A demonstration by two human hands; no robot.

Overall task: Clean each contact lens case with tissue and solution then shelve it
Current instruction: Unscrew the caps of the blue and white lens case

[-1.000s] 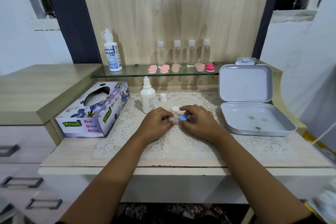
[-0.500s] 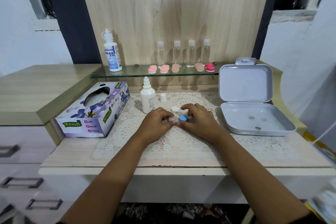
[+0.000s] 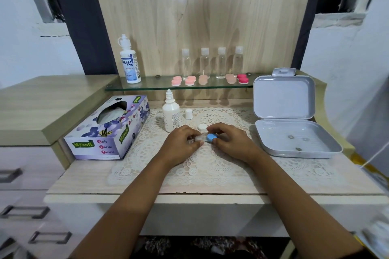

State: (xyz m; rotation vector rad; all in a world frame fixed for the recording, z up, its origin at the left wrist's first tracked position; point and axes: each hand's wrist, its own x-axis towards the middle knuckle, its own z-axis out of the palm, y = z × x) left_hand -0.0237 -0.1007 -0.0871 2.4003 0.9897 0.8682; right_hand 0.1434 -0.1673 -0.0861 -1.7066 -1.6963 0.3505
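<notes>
- Head view: both forearms reach in over a pale wood-grain surface (image 3: 84, 183) w/ a white lace doily (image 3: 210, 166) spread across its middle.
- Task item: lens case (image 3: 199, 138), small, white plastic, rounded. It's low over the doily, btwn the two hands, just in front of the solution bottle.
- L hand (image 3: 182, 144): grip clamped on the white end of the case, fingers curled, thumb & fingertips pinching it.
- R hand (image 3: 232, 143): grip clamped on the round blue cap (image 3: 211, 137) at the case's R end, fingers curled round its rim.
- Loose white cap (image 3: 202, 127): flat smooth disc on the doily just behind the case, close to both hands' fingertips.
- Solution bottle (image 3: 171, 114): opaque white plastic cylinder w/ a dropper tip, upright & uncapped. Its small white cover (image 3: 188, 114) stands just beside it.
- Tissue box (image 3: 107, 128): lilac card w/ flower print, oval opening w/ white tissue showing, at the doily's L edge.
- Grey plastic box (image 3: 294, 145): rounded rectangle on the R, hinged lid up. A few small bits lie inside, too small to tell what.
- Glass shelf (image 3: 147, 86) behind, against a wood-grain back panel: tall white labelled bottle (image 3: 129, 63), four clear bottles (image 3: 186, 63) w/ white tops, & a row of round pink cases (image 3: 176, 81), the R-most a deeper pink.
</notes>
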